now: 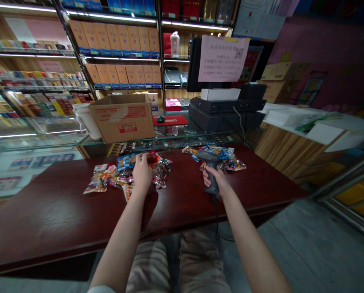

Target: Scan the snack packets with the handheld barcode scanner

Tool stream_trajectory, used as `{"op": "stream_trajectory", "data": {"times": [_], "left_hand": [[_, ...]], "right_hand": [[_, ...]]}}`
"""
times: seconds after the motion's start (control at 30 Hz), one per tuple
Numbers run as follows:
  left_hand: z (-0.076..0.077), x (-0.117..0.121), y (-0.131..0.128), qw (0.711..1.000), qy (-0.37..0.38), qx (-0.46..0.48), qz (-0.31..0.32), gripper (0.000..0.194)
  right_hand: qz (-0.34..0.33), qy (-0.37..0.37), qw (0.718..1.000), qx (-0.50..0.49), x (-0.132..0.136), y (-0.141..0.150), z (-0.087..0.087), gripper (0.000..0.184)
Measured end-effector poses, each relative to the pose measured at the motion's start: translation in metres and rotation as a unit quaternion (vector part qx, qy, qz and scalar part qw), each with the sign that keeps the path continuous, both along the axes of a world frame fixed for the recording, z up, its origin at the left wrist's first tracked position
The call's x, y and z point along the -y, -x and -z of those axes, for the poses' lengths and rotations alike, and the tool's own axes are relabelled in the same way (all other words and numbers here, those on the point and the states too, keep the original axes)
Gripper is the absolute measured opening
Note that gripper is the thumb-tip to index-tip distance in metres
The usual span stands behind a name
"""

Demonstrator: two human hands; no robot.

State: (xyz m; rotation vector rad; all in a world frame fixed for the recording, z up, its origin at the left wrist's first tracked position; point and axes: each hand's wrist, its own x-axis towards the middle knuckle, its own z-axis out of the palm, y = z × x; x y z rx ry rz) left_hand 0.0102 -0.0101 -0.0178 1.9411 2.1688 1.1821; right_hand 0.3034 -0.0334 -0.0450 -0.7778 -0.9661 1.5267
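The dark red wooden table runs across in front of the person, its near edge passing under both forearms and above the knees. Its far edge meets a glass display counter. A wide stretch of polished tabletop lies to the left of the left hand, and more of it spreads to the right of the right hand, out to the table's right corner.

The left hand is closed narrowly, its fingertips pinching a small red snack packet above a loose pile of snack packets. The pile lies directly under and around that hand.

The right hand is wrapped around the grip of a dark corded barcode scanner, whose cable drops past the table's near edge. A second pile of snack packets sits just beyond the scanner's head, close to it, with a gap of tabletop between the two piles.

On the counter beyond stand a cardboard box and a cash register.
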Motion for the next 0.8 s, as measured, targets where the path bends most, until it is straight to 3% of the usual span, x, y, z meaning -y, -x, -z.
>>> {"op": "stream_trajectory", "data": {"times": [0.1,0.2,0.27,0.37,0.47,0.53,0.63,0.8], "left_hand": [[-0.005,0.005,0.015,0.989,0.059,-0.101,-0.092,0.041],[-0.005,0.004,0.012,0.975,0.05,-0.165,-0.138,0.043],[-0.009,0.0,-0.001,0.976,0.02,-0.191,-0.103,0.041],[-0.02,-0.016,-0.039,0.98,-0.01,-0.197,0.017,0.035],[-0.026,-0.047,-0.092,0.979,0.05,-0.128,0.15,0.033],[-0.021,-0.072,-0.126,0.972,0.129,-0.039,0.194,0.037],[-0.003,-0.106,-0.166,0.948,0.257,0.104,0.158,0.057],[0.022,-0.135,-0.198,0.945,0.271,0.162,0.081,0.087]], "right_hand": [[0.028,-0.002,1.0,-0.004,-0.007,-0.029,-0.003,0.043],[0.049,0.006,0.999,-0.013,-0.014,-0.055,-0.002,0.042],[0.053,0.013,0.998,-0.018,-0.016,-0.066,0.001,0.041],[0.061,0.016,0.998,-0.026,-0.016,-0.073,0.006,0.042],[0.064,0.016,0.997,-0.027,-0.016,-0.072,0.01,0.041],[0.065,0.018,0.997,-0.026,-0.015,-0.07,0.013,0.042],[0.069,0.02,0.997,-0.021,-0.013,-0.069,0.015,0.044],[0.057,0.024,0.998,-0.011,-0.012,-0.072,0.019,0.047]]}}
